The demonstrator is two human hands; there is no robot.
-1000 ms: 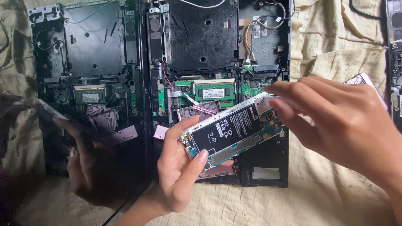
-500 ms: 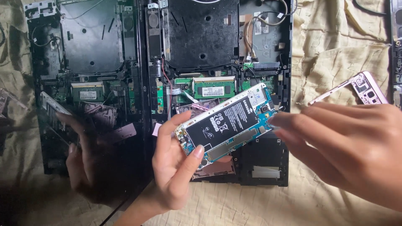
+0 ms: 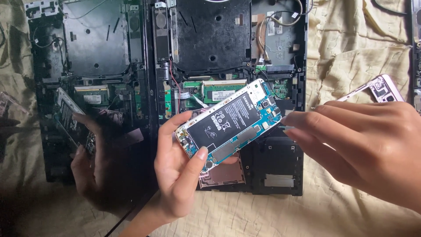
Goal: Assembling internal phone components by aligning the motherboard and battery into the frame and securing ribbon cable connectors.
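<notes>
My left hand (image 3: 175, 175) grips an opened smartphone (image 3: 228, 123) by its lower end and holds it slanted above an open laptop base (image 3: 210, 39). The phone's black battery and blue circuit board face up. My right hand (image 3: 364, 149) comes in from the right with its fingers pinched together. Their tips touch the phone's upper right edge by the camera. I see nothing between those fingertips.
A pink phone back plate (image 3: 223, 173) lies on the laptop base under the phone. A pink phone frame (image 3: 381, 90) rests on the beige cloth (image 3: 351, 52) at the right. A glossy dark panel (image 3: 87, 145) at the left mirrors my hand and the phone.
My right hand has slid off the phone's top end to its right edge. The phone has tilted slightly and stays in my left hand.
</notes>
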